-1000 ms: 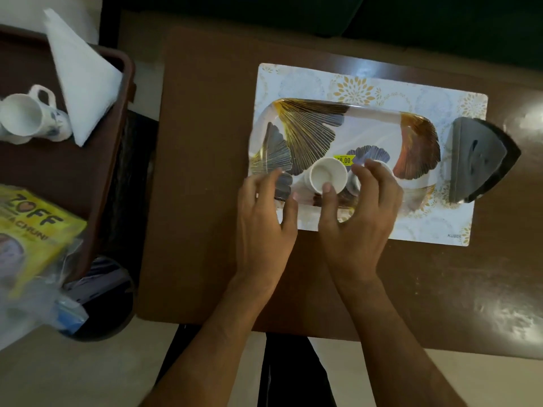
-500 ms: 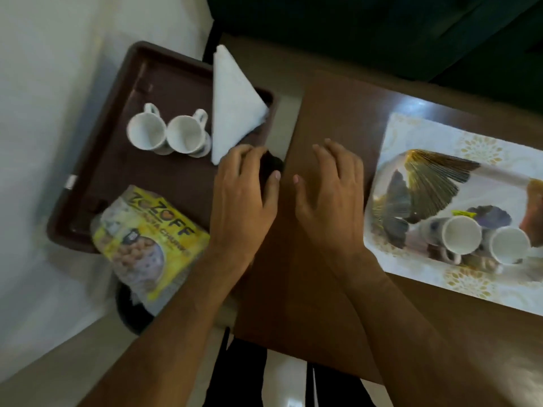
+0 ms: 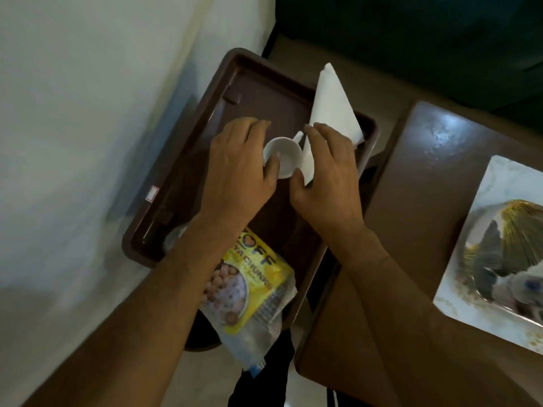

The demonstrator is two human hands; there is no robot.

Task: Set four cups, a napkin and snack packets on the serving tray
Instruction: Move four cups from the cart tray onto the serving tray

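Note:
Both my hands are over the brown tray (image 3: 188,160) on the left. A white cup (image 3: 286,160) stands on it between them, handle pointing up-right. My right hand (image 3: 326,183) brackets this cup, thumb at its near side and forefinger by the handle. My left hand (image 3: 235,171) lies just left of it, thumb on the rim; whatever is under the palm is hidden. The folded white napkin (image 3: 335,113) leans on the tray's far right edge. A yellow snack packet (image 3: 249,289) hangs over its near edge. The patterned serving tray (image 3: 517,236) sits at the far right.
The serving tray rests on a white floral placemat (image 3: 482,207) on a dark brown table (image 3: 411,186). A blurred cup (image 3: 529,286) shows at the frame's right edge. A pale wall is to the left, and a gap separates the brown tray from the table.
My view and both hands swung left from the serving tray, where two cups stand, to the brown tray. The hands now close around the cups there; one cup is covered.

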